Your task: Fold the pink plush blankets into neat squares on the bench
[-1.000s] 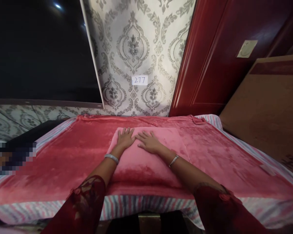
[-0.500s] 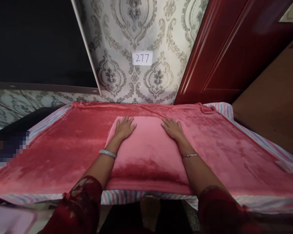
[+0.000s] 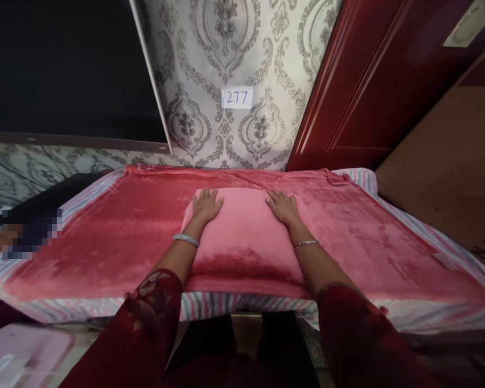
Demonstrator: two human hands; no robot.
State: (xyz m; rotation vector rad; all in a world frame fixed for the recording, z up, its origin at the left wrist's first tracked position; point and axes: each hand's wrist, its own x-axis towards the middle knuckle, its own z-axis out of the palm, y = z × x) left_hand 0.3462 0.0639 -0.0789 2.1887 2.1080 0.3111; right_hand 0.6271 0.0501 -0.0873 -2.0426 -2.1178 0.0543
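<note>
A pink plush bundle (image 3: 242,231), pillow-like in shape, lies in the middle of a spread red-pink plush blanket (image 3: 117,231). I cannot tell whether it is a folded blanket or a cushion. My left hand (image 3: 207,206) rests flat on its far left corner, fingers apart, a pale bangle at the wrist. On the far right corner my right hand (image 3: 283,207) lies palm down with its fingers spread, a thin bracelet at the wrist. Neither hand grips anything. Along the bundle's near side, the fabric shows a darker red band.
Striped cloth (image 3: 234,304) shows around the blanket's edges. Behind stand a patterned wall with a paper label (image 3: 237,97), a dark screen (image 3: 64,70) and a red door (image 3: 359,81). A cardboard box (image 3: 448,161) is at right, a pink lid-like object (image 3: 28,350) at lower left.
Both hands stay flat on the bundle's far corners. The view has shifted slightly, so the bundle and blanket sit a little higher in the picture.
</note>
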